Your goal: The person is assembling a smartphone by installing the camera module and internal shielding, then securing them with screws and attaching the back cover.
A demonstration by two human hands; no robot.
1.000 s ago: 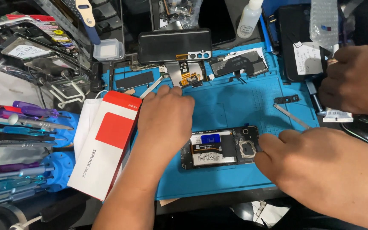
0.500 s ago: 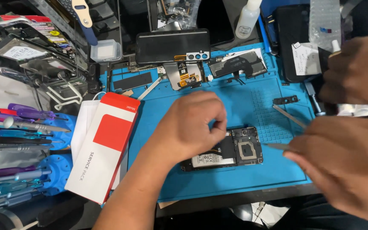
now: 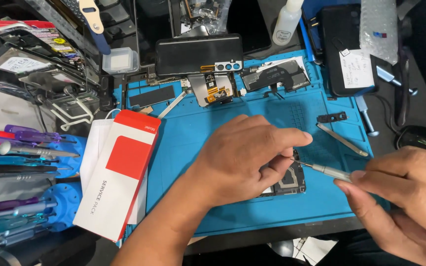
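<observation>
An opened phone body [image 3: 290,181] lies on the blue work mat [image 3: 213,128], mostly hidden under my left hand [image 3: 237,160], which presses down on it and holds it. My right hand [image 3: 405,197] grips a thin silver screwdriver [image 3: 321,170]; its tip points left and meets the phone's edge just under my left fingers. A black phone back panel [image 3: 198,54] with a flex board [image 3: 213,88] lies at the mat's far edge.
A red and white box [image 3: 122,172] lies on the mat's left side. Several screwdrivers [image 3: 20,152] sit in a blue holder at far left. Metal tweezers [image 3: 341,139] and a small black part [image 3: 331,117] rest right of centre. A white bottle [image 3: 288,22] stands at the back.
My left hand slid right and covered more of the phone. My right hand drew back to the right and now points the screwdriver at the phone. The other hand at upper right is gone.
</observation>
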